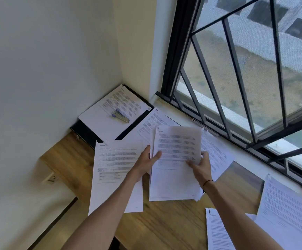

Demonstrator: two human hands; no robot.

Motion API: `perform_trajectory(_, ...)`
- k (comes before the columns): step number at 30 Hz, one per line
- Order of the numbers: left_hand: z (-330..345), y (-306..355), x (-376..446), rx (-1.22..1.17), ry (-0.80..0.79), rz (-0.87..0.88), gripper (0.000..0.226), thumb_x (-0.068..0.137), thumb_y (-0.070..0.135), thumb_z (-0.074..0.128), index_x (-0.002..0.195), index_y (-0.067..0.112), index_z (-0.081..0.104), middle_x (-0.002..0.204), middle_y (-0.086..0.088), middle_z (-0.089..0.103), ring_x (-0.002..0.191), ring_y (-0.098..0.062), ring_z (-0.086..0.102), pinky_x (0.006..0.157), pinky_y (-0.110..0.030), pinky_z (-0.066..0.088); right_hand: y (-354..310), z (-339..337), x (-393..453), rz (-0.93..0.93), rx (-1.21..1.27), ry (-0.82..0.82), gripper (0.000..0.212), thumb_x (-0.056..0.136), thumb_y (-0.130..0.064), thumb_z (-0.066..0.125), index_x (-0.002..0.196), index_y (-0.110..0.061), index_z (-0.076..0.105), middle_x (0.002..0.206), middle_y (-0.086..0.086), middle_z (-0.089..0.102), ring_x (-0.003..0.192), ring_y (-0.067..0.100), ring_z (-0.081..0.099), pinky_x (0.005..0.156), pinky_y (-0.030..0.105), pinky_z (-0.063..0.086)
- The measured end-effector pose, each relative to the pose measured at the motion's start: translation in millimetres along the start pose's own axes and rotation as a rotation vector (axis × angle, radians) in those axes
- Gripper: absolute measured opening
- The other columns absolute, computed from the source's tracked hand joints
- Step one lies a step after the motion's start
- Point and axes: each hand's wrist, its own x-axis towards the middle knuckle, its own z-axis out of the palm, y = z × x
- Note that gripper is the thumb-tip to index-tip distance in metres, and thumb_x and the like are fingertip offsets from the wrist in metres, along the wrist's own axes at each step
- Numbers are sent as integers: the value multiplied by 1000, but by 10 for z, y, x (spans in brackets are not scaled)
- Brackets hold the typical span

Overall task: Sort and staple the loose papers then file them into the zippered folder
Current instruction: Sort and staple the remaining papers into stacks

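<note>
Both hands are out in front of me over the wooden counter (164, 226), and each has a grip on paper. My left hand (145, 162) has its thumb laid across the left edge of the raised printed white sheet (178, 143), fingers tucked behind it, so the sheet is pinched there. My right hand (200, 167) pinches the lower right corner of that same sheet, thumb on the front face; a thin black band sits on that wrist. The sheet stands tilted up off the stack of white printed pages (173, 184) that lies directly under both hands, its lower edge touching or just above the stack; I cannot tell which.

Left of the stack, partly under my left forearm, a single printed page with a small table (112, 165) lies flat and overhangs the counter's edge. More loose white printed sheets (217, 150) fan out behind the stack toward the window sill, and two further printed pages (287, 206) lie at the near right.

Well beyond my hands, in the corner by the wall, the dark zippered folder (85, 130) lies flat with white pages (114, 112) on top, and a purple and silver stapler (119, 115) rests on those pages.
</note>
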Motion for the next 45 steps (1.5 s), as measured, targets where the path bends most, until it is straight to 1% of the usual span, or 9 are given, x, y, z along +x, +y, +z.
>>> perform_trajectory(4, 164, 132, 67, -52, 85, 81, 40, 103, 32, 62, 141, 33, 49, 133, 5, 65, 118, -13, 65, 90, -29, 59, -73, 0, -28, 51, 187, -2, 62, 84, -5, 81, 128, -20, 41, 110, 3, 72, 96, 23, 74, 79, 41, 62)
perform_trajectory(7, 222, 265, 89, -65, 149, 236, 36, 106, 18, 57, 140, 28, 53, 131, 10, 66, 122, -3, 63, 94, -17, 52, -206, -38, -35, 10, 294, -6, 37, 82, -1, 83, 114, -10, 66, 107, 7, 76, 98, 30, 74, 78, 38, 64)
perform_trajectory(11, 237, 490, 59, -183, 192, 353, 34, 101, 15, 65, 136, 12, 63, 127, -3, 72, 121, -21, 67, 100, -36, 56, -442, -158, -1, -51, 470, -29, 19, 81, -4, 82, 99, -7, 79, 106, 17, 77, 103, 43, 71, 87, 52, 60)
perform_trajectory(16, 233, 661, 71, -217, 138, 371, 34, 91, 0, 73, 124, 9, 70, 119, -12, 74, 114, -32, 69, 96, -51, 58, -648, -303, 27, -192, 362, -137, 28, 82, -6, 83, 107, -17, 78, 108, 9, 77, 105, 32, 72, 87, 45, 61)
perform_trajectory(22, 303, 739, 28, -158, 95, 406, 49, 88, 15, 78, 134, 11, 62, 120, -11, 72, 115, -31, 67, 90, -45, 61, -629, -271, 33, -572, -252, -58, 34, 89, -50, 74, 118, -39, 64, 107, -2, 69, 102, 26, 64, 75, 48, 59)
perform_trajectory(25, 245, 715, -16, -105, 117, 397, 61, 79, 25, 84, 134, 10, 62, 121, -7, 72, 115, -26, 67, 93, -45, 60, -659, -333, -24, -524, -104, -80, 32, 85, -50, 79, 114, -48, 65, 107, -4, 71, 103, 28, 66, 76, 52, 59)
perform_trajectory(31, 159, 758, -67, -98, 80, 385, 41, 82, 18, 83, 120, 8, 71, 109, -9, 77, 103, -26, 73, 88, -47, 62, -742, -433, -120, -382, 127, -252, 35, 88, -18, 81, 120, -13, 69, 111, 4, 76, 103, 23, 74, 84, 47, 63)
perform_trajectory(41, 481, 1091, -196, -108, 286, 502, 12, 102, 24, 62, 106, 20, 73, 94, 10, 78, 92, -11, 73, 75, -26, 58, -839, -368, -162, -505, 37, 14, 16, 99, -26, 68, 114, -20, 71, 97, -3, 75, 89, 14, 72, 72, 45, 61)
perform_trajectory(45, 489, 962, -203, -41, 256, 530, 18, 100, 30, 66, 113, 21, 73, 103, 7, 78, 100, -14, 73, 81, -30, 60, -680, -359, -149, -517, -8, 22, 33, 97, -41, 70, 123, -21, 67, 107, -4, 73, 99, 14, 70, 78, 38, 61)
